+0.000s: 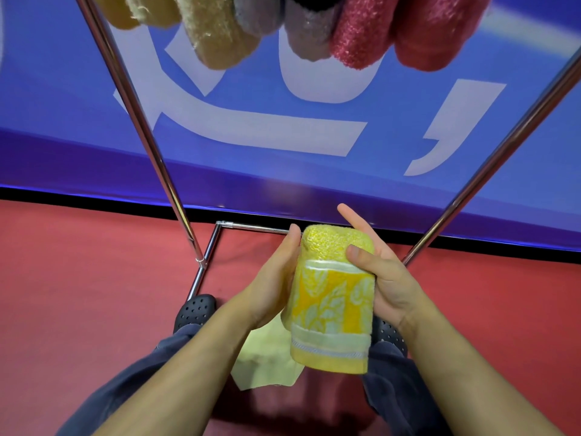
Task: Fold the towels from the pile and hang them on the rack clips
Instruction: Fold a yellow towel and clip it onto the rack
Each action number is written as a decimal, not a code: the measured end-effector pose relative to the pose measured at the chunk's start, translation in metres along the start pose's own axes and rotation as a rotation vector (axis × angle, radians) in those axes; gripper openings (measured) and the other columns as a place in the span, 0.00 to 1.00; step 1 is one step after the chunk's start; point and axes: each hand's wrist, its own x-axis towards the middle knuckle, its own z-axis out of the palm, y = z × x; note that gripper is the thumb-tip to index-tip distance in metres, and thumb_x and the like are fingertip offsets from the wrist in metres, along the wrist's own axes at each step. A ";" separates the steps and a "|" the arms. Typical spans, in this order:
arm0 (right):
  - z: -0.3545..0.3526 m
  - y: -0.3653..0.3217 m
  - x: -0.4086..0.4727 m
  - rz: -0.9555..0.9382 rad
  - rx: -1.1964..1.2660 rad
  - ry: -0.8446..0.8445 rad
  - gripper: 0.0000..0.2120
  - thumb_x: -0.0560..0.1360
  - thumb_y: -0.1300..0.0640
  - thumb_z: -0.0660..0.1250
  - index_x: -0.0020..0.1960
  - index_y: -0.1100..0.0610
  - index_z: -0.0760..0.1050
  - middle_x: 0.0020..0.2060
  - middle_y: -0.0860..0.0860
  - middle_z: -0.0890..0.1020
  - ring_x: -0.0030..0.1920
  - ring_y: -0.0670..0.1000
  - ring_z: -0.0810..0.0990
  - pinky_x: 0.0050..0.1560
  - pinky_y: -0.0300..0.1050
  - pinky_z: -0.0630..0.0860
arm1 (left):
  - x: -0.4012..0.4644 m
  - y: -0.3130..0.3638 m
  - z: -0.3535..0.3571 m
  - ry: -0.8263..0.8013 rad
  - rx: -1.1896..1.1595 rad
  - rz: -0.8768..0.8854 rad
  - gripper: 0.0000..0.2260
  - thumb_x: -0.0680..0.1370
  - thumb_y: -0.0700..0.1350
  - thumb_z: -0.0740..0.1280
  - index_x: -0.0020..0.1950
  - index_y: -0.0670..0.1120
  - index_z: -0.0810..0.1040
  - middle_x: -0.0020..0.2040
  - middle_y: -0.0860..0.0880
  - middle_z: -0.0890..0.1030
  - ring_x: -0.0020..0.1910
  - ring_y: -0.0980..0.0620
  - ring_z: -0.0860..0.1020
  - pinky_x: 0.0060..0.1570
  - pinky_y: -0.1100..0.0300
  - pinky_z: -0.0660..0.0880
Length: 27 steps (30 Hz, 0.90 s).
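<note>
Folded yellow leaf-patterned towel (333,297) upright below towels hanging on rack (176,196).

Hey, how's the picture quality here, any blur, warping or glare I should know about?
Head view: the wide lens bows the rack poles outward; the hanging towels at the top edge are close and soft-focused; the yellow towel and both hands, left and right, are sharp; light is even, with faint glints on the chrome and soft shadows on the red floor.
</note>
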 end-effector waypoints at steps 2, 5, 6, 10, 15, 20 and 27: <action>0.001 0.001 0.000 -0.006 -0.037 0.033 0.40 0.66 0.55 0.82 0.74 0.41 0.71 0.58 0.64 0.78 0.58 0.65 0.77 0.65 0.70 0.72 | -0.001 -0.002 0.001 0.008 0.004 0.018 0.35 0.79 0.69 0.52 0.75 0.47 0.72 0.70 0.44 0.79 0.70 0.44 0.77 0.66 0.51 0.75; 0.004 0.002 0.002 -0.010 -0.049 0.079 0.34 0.72 0.61 0.75 0.73 0.40 0.71 0.55 0.65 0.81 0.55 0.65 0.79 0.61 0.70 0.75 | -0.001 -0.006 0.002 0.083 0.028 0.040 0.31 0.78 0.65 0.66 0.72 0.44 0.75 0.66 0.41 0.81 0.66 0.41 0.80 0.65 0.48 0.77; 0.006 0.002 0.003 -0.010 -0.053 0.087 0.33 0.73 0.62 0.72 0.73 0.39 0.71 0.53 0.65 0.82 0.52 0.64 0.81 0.58 0.66 0.78 | -0.002 -0.007 0.003 0.104 0.029 0.048 0.31 0.76 0.63 0.70 0.71 0.43 0.76 0.65 0.40 0.82 0.65 0.40 0.80 0.64 0.48 0.77; 0.009 0.008 0.006 -0.030 -0.139 0.151 0.33 0.73 0.63 0.73 0.72 0.38 0.72 0.49 0.62 0.83 0.49 0.61 0.82 0.57 0.63 0.79 | 0.000 -0.011 0.014 0.219 0.003 0.050 0.24 0.75 0.54 0.75 0.66 0.42 0.79 0.60 0.40 0.85 0.59 0.40 0.84 0.56 0.50 0.80; 0.010 0.012 0.008 -0.061 -0.276 0.218 0.31 0.76 0.64 0.72 0.72 0.40 0.72 0.60 0.46 0.83 0.51 0.46 0.84 0.53 0.45 0.83 | 0.002 -0.020 0.018 0.331 -0.017 0.054 0.17 0.74 0.44 0.76 0.61 0.39 0.81 0.55 0.38 0.86 0.53 0.40 0.85 0.51 0.50 0.82; 0.007 0.010 0.010 -0.027 -0.280 0.203 0.30 0.73 0.53 0.76 0.71 0.38 0.72 0.74 0.44 0.70 0.72 0.44 0.73 0.67 0.46 0.76 | 0.004 -0.022 0.012 0.372 -0.037 0.057 0.14 0.77 0.41 0.74 0.60 0.37 0.82 0.54 0.36 0.86 0.51 0.39 0.86 0.48 0.50 0.82; 0.007 0.014 0.015 0.024 -0.159 0.268 0.29 0.72 0.53 0.76 0.71 0.46 0.74 0.66 0.58 0.80 0.63 0.57 0.82 0.67 0.61 0.76 | 0.009 -0.024 0.007 0.394 -0.059 0.048 0.14 0.77 0.42 0.73 0.61 0.38 0.81 0.55 0.36 0.85 0.52 0.37 0.85 0.50 0.46 0.83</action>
